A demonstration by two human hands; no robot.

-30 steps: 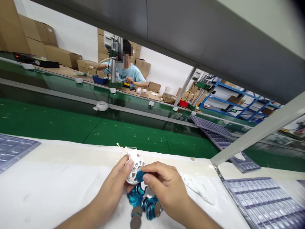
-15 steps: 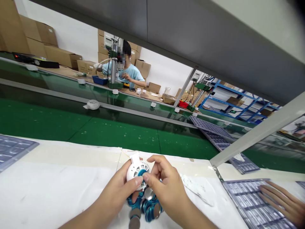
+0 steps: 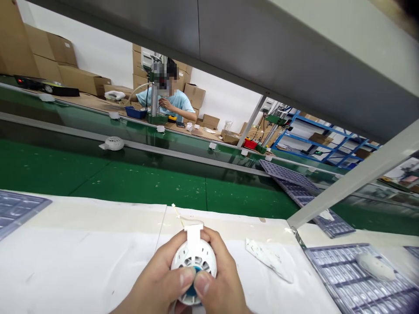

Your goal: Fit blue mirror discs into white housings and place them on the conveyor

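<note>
Both hands are wrapped round a white, round fan housing (image 3: 194, 253) with slotted vents and a flat tab pointing away from me. My left hand (image 3: 163, 272) grips its left side, and my right hand (image 3: 224, 279) grips its right. Both thumbs press side by side on a blue disc (image 3: 194, 288) in the middle of the vented face. A thin wire with a small connector (image 3: 174, 206) trails out behind the tab onto the white work surface (image 3: 88, 257). Whatever lies under the housing is hidden by my hands.
A stained white scrap (image 3: 268, 261) lies to the right. Clear plastic trays (image 3: 350, 270) stand right and left (image 3: 21, 211), a blurred white piece on the right one. Beyond runs a green conveyor (image 3: 157, 183) carrying another white housing (image 3: 114, 143). A person in light blue (image 3: 180, 102) works opposite.
My right hand has gone from a pinch at the disc to gripping the housing, which moved nearer and turned upright. The pile of blue discs dropped from view. Another person's hand left the right tray.
</note>
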